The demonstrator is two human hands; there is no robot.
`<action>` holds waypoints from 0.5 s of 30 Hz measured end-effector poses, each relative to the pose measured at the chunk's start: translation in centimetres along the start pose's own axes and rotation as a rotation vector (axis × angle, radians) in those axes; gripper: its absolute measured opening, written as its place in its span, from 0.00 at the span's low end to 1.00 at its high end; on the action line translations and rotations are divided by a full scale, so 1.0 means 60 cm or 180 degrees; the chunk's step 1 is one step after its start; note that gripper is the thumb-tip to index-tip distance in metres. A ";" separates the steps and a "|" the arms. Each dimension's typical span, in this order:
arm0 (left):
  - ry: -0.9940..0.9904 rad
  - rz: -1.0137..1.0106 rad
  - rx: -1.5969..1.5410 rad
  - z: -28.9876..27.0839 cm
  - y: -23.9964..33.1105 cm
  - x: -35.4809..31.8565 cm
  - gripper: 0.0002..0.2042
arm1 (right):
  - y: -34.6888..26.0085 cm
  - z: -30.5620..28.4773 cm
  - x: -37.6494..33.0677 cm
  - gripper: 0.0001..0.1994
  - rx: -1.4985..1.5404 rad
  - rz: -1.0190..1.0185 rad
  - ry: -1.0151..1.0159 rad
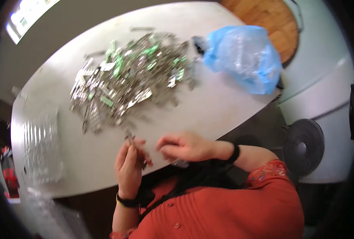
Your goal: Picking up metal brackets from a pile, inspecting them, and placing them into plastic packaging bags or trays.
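A wide heap of small silver and green metal parts [129,77] covers the middle of the white table [209,107]. At the table's near edge my left hand [128,165] pinches one small metal piece [130,138] between its fingertips, raised just above the tabletop. My right hand [185,146] is beside it, fingers curled; something small and grey shows under the palm, too blurred to tell whether it is held. Both wrists wear dark bands.
A blue plastic bag [244,55] lies at the table's far right. A clear plastic tray or bag [41,149] sits at the left end. A round wooden surface [270,22] lies beyond, and a grey fan [304,145] stands on the floor at right.
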State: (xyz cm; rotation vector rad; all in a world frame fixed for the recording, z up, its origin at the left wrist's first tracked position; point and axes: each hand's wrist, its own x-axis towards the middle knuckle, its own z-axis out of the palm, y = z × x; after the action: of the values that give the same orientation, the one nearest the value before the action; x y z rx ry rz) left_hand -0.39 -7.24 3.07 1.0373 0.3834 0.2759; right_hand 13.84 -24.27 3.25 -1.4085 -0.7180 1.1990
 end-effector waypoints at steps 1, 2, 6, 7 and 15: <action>0.0078 0.0013 0.0025 -0.008 -0.001 0.001 0.12 | -0.006 -0.003 -0.003 0.09 -0.0048 0.0078 0.0029; 0.0088 0.0005 0.0006 -0.016 -0.003 0.004 0.12 | -0.002 -0.005 -0.009 0.09 0.0044 0.0156 0.0086; 0.0313 0.0123 -0.0057 -0.039 0.003 0.006 0.11 | 0.000 -0.013 -0.015 0.08 0.0439 0.0402 0.0166; 0.0409 0.0134 -0.0069 -0.040 0.006 0.004 0.11 | 0.005 -0.012 -0.012 0.08 0.0445 0.0356 0.0229; -0.0044 -0.0012 0.0728 -0.064 0.004 -0.003 0.12 | 0.001 -0.026 -0.003 0.10 0.0664 0.0540 0.0154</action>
State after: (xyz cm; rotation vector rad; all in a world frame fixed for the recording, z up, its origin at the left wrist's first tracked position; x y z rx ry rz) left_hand -2.25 -4.18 1.58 1.2621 0.4110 0.2247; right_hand 15.26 -24.98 3.08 -1.3382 -0.4325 1.3262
